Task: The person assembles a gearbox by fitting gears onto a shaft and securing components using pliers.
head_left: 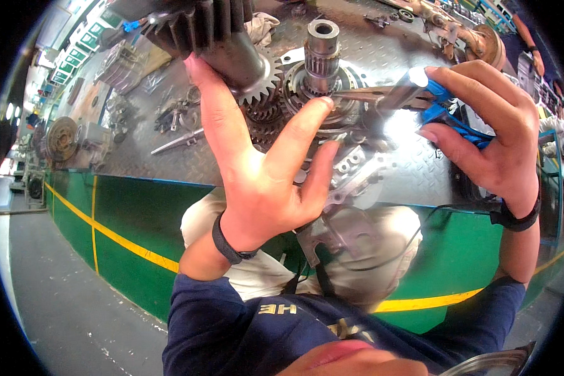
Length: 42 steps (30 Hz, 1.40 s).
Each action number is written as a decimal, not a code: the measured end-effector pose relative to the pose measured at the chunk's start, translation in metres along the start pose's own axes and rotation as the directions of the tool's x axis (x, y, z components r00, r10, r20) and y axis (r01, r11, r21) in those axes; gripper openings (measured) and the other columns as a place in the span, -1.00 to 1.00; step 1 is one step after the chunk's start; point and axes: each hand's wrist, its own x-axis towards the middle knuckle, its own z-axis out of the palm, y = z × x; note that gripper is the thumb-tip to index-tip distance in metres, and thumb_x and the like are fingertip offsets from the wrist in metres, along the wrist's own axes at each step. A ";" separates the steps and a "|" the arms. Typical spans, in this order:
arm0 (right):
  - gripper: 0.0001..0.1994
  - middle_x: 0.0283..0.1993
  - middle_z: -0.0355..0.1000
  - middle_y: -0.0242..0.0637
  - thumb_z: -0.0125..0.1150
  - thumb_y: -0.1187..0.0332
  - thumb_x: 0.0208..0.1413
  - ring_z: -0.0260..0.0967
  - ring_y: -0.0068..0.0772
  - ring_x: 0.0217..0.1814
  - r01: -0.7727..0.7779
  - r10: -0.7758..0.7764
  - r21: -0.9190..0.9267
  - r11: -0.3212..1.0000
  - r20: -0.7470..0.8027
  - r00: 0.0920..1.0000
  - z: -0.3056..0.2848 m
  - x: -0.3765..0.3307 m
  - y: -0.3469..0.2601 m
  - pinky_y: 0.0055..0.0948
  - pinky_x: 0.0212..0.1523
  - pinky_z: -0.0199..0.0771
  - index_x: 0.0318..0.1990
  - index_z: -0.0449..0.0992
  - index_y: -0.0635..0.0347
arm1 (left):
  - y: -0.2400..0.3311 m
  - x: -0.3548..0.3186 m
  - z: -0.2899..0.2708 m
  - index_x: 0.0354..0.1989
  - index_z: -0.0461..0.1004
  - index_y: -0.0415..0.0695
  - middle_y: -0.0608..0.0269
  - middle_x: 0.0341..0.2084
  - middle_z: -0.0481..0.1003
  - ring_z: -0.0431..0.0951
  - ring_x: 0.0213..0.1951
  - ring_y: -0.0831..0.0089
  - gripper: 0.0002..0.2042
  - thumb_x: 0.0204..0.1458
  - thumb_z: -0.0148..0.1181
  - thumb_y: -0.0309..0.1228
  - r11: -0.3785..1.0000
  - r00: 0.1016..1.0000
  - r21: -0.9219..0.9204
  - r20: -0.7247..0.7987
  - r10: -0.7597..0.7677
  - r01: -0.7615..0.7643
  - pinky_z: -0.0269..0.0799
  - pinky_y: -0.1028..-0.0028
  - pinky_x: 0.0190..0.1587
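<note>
My right hand [498,125] is closed around the blue handles of a pair of pliers [446,116]. Their long thin jaws reach left to the foot of an upright splined metal shaft [323,59], hollow at its top. This shaft rises from a round ringed metal part [291,94]. My left hand [250,172] is spread, one fingertip at the shaft's foot beside the plier tips. Another of its fingers extends up beside a large dark toothed gear [197,28]; whether it touches is unclear. Below that gear stands a stack of smaller gears [263,116].
On the metal-plated table [169,166] lie a thin metal rod [177,141] and small parts at left. A shiny cylinder [407,88] stands by the plier jaws. A flat metal bracket [360,169] sits near the front edge. Farther left is a rusty disc [62,138].
</note>
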 end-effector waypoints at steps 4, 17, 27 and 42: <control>-0.48 -0.15 0.55 -0.07 0.56 0.30 -0.13 0.56 -0.09 -0.18 -0.041 0.041 0.006 0.999 -0.009 0.999 0.001 -0.001 -0.008 -0.34 -0.13 0.53 0.03 0.63 0.33 | -0.001 -0.002 0.004 0.05 0.67 -0.06 -0.63 0.47 -0.30 0.05 0.48 -0.33 -0.63 0.00 0.39 -0.42 1.000 1.000 0.000 -0.018 0.005 -0.005 0.32 0.14 0.31; -0.56 -0.20 0.54 -0.11 0.55 0.30 -0.11 0.55 -0.03 -0.26 -0.125 0.122 -0.183 0.975 -0.029 0.992 -0.003 -0.003 -0.037 -0.29 -0.22 0.54 -0.05 0.63 0.31 | 0.008 0.003 0.012 0.06 0.64 0.03 -0.57 0.46 -0.27 -0.03 0.48 -0.36 -0.62 0.04 0.45 -0.27 0.985 0.998 0.173 -0.064 0.005 0.006 0.27 0.09 0.33; -0.56 -0.26 0.52 -0.16 0.57 0.26 -0.12 0.56 -0.05 -0.30 -0.176 0.164 -0.263 0.948 -0.068 0.984 -0.001 -0.009 -0.045 -0.27 -0.29 0.54 -0.09 0.63 0.28 | 0.012 0.006 0.016 0.05 0.63 0.01 -0.57 0.46 -0.28 -0.01 0.47 -0.34 -0.65 0.08 0.42 -0.27 0.986 0.998 0.168 -0.061 0.000 0.010 0.29 0.09 0.32; -0.55 -0.26 0.52 -0.11 0.57 0.30 -0.10 0.54 -0.12 -0.30 -0.077 0.081 0.065 0.995 -0.066 0.995 0.003 -0.004 -0.019 -0.34 -0.25 0.52 -0.07 0.61 0.37 | 0.014 0.006 0.014 0.05 0.61 -0.01 -0.49 0.46 -0.23 0.08 0.45 -0.21 -0.70 0.18 0.34 -0.22 0.980 0.999 0.199 -0.031 -0.012 0.018 0.33 0.19 0.26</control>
